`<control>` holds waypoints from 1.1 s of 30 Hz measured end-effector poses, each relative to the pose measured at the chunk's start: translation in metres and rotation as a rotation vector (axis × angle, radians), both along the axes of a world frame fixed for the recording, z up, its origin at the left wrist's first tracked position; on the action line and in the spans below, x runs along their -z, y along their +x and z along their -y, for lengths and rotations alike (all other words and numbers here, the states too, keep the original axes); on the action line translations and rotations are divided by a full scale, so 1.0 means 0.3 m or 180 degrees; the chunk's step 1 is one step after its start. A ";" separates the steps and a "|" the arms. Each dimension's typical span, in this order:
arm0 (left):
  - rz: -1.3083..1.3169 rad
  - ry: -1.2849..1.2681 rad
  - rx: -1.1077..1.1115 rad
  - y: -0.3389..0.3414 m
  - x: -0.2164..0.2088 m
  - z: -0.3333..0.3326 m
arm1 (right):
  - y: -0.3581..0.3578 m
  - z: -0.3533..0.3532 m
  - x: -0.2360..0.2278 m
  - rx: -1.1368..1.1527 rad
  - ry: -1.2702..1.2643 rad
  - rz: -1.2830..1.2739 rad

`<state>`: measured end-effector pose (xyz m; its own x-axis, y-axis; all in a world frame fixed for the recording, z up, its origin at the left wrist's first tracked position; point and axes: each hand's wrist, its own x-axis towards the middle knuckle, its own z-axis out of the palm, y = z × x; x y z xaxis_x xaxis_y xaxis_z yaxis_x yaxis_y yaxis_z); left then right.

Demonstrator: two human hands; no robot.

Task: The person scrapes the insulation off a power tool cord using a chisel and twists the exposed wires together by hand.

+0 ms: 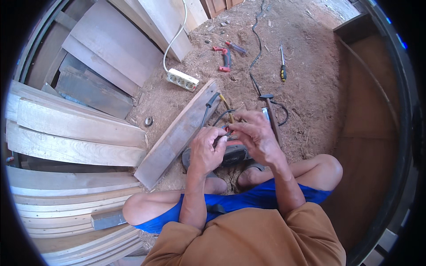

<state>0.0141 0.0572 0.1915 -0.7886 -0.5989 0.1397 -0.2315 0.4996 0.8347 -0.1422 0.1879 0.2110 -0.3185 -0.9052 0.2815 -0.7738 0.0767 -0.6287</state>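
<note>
Sawdust-strewn ground [308, 104], red-and-black part [228, 131] between fingers [242, 127]

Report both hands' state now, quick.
Left hand: closed, pinching a small dark part, kind unclear.
Right hand: fingers curled at the same part; whether it grips cannot be told.

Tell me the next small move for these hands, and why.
Probably ease the right hand slightly aside while the left hand steadies the small red-and-dark part: both hands crowd together there, near the dark machine, hiding much of that part from view.
</note>
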 end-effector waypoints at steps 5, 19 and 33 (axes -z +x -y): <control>-0.0407 0.0619 0.0103 0.007 -0.012 -0.056 | 0.071 -0.025 0.112 0.0417 0.0131 0.2983; -0.0422 0.0791 -0.0146 0.000 0.003 -0.065 | 0.127 -0.014 0.085 0.0729 -0.0240 0.2146; -0.0529 0.0046 0.0210 0.001 -0.003 -0.062 | 0.065 -0.036 0.021 0.0307 0.0314 0.2590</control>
